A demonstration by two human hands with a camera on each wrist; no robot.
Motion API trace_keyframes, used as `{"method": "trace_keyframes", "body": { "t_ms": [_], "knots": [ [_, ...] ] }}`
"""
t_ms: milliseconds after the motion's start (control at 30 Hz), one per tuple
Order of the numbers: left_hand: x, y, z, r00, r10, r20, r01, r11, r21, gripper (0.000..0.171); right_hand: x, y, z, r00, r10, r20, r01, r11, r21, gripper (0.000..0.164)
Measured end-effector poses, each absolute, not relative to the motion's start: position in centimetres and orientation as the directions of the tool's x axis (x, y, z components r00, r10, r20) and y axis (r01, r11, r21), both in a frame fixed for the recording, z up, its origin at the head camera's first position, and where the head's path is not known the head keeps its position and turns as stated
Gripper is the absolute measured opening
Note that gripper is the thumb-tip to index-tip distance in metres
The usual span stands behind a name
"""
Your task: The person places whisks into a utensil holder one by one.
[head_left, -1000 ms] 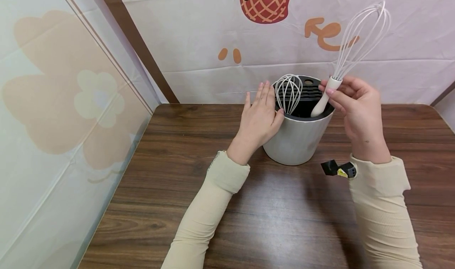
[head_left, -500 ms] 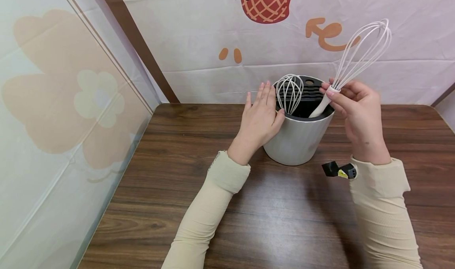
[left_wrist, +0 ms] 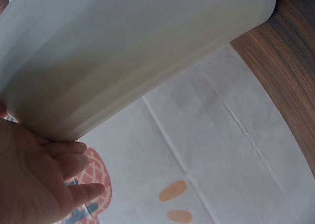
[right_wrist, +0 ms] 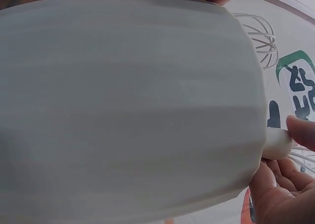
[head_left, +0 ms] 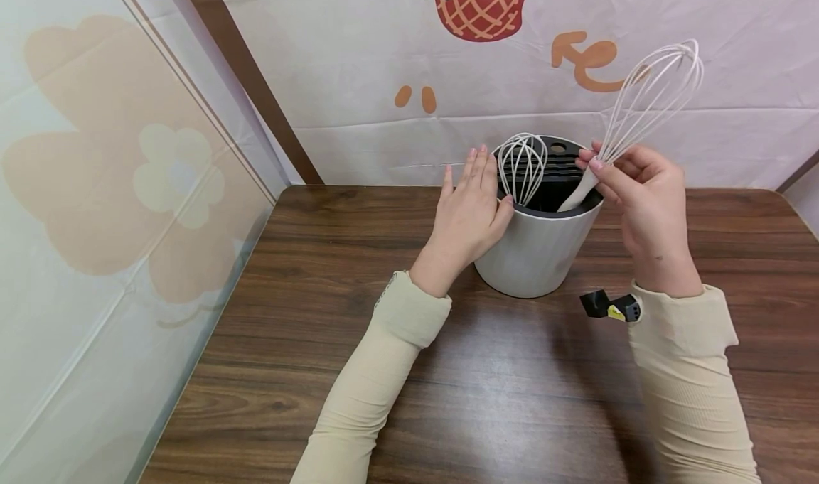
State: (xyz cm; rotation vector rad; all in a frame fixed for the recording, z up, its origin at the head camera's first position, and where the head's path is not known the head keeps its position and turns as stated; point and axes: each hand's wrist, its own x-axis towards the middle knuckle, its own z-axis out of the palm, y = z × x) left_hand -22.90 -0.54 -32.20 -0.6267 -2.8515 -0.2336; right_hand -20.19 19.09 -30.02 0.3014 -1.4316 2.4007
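My right hand (head_left: 652,207) pinches a white balloon whisk (head_left: 579,187) by its handle, just under the wires. The handle's lower end dips inside the rim of a light grey utensil holder (head_left: 534,253), and the wire head leans up to the right. A second white whisk (head_left: 521,170) stands wires up at the holder's left side; its handle is hidden inside. My left hand (head_left: 468,210) rests on the holder's left rim with fingers straight. In the left wrist view the fingers (left_wrist: 74,167) lie along the holder's wall. The right wrist view shows the pinched handle (right_wrist: 277,144) at the rim.
The holder has a black slotted insert (head_left: 558,163) with a round hole at the back. It stands on a brown wooden table (head_left: 333,313), close to a printed cloth backdrop (head_left: 358,65). A black wrist device (head_left: 611,306) juts from my right cuff.
The whisk in my right hand has come down, its handle sinking lower into the holder, mostly in the first half second. The left hand and the holder have stayed put.
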Motion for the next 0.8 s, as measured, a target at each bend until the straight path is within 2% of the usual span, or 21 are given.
{"method": "trace_keyframes", "body": {
  "t_ms": [467,800],
  "knots": [
    [-22.94,-0.57,-32.31,-0.882,0.397,0.254,0.429,0.899,0.086,0.063,-20.35,19.09,-29.79,-0.913,0.179,0.367,-0.408,-0.416,-0.813,0.018],
    [-22.98,-0.60,-32.39,-0.879,0.398,0.264,0.434,0.895,0.097,0.062,-20.31,19.16,-29.73,-0.921,0.195,0.338,-0.388,-0.384,-0.838,0.017]
  ]
}}
